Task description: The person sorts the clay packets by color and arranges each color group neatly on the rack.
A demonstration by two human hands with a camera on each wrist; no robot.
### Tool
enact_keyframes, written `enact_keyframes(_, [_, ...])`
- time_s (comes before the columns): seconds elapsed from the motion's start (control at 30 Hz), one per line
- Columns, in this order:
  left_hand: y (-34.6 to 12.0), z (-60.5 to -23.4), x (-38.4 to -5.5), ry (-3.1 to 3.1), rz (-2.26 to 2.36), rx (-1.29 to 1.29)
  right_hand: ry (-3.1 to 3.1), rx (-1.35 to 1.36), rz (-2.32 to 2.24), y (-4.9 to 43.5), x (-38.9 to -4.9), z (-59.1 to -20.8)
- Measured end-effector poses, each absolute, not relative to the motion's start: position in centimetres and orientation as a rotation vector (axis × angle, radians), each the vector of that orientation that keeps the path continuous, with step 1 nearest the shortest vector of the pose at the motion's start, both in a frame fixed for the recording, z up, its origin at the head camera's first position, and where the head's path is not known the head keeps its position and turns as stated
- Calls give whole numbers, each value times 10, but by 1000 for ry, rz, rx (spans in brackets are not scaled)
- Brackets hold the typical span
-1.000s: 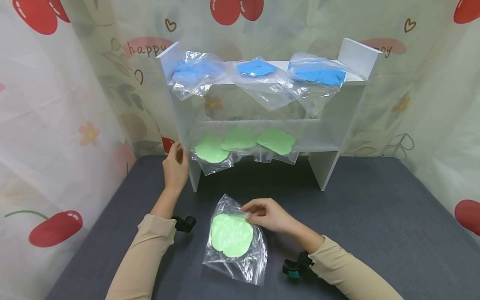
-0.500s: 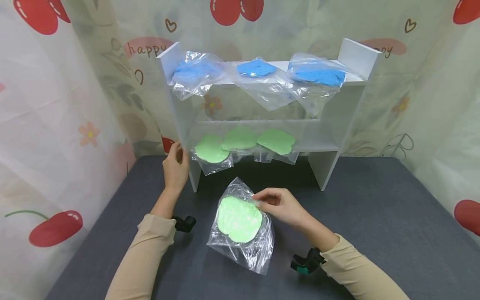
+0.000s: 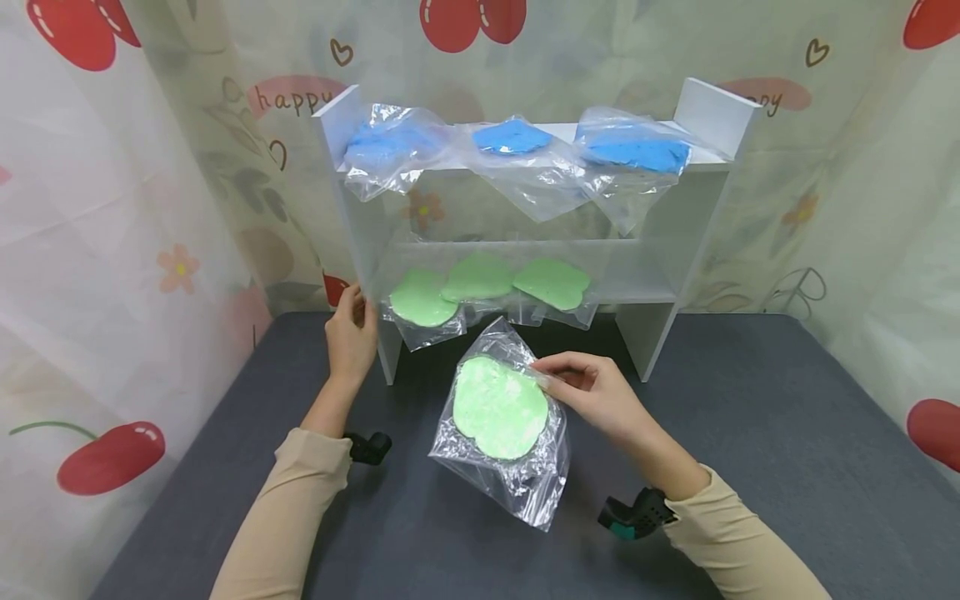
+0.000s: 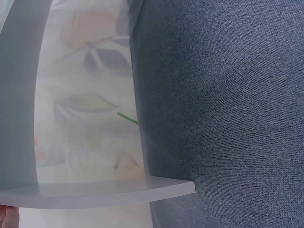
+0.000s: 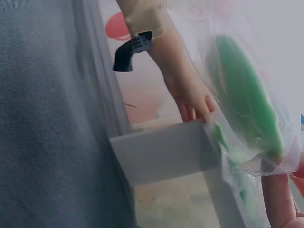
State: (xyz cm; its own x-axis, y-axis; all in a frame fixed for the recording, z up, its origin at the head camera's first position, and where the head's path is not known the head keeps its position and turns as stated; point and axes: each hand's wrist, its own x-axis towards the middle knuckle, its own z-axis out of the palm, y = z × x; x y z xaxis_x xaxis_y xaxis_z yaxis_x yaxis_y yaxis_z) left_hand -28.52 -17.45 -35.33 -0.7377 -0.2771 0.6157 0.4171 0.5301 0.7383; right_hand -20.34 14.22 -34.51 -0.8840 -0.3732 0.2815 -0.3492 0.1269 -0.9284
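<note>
My right hand pinches the upper right edge of a clear plastic zip bag. Inside the bag lies a flat, light-green, scalloped piece, tilted above the dark table in front of the white shelf. The right wrist view shows the green piece nearly edge-on, with a finger under the bag. At the shelf's left side, my left hand grips the front edge of the side panel; only a fingertip shows in the left wrist view.
Several bagged green pieces overlap on the middle shelf board, their bags hanging over its front. Bagged blue pieces lie along the top board. A patterned curtain surrounds the dark table.
My right hand has carried the bagged green piece forward and to the right, up toward the shelf. The left hand has stayed at the side panel.
</note>
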Motion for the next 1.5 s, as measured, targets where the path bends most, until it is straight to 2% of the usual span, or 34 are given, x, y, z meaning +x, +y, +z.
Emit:
enact_keyframes(0.4, [-175, -355, -285, -2039, -1218, -133, 2389, -720, -2030, 157, -204, -335])
enact_keyframes(0.87, [-174, -355, -285, -2026, -1236, -142, 2294, -641, -2403, 175, -208, -321])
enact_keyframes(1.5, [-174, -355, -286, -2055, -1240, -107, 2181, -245, -2864, 190, -233, -301])
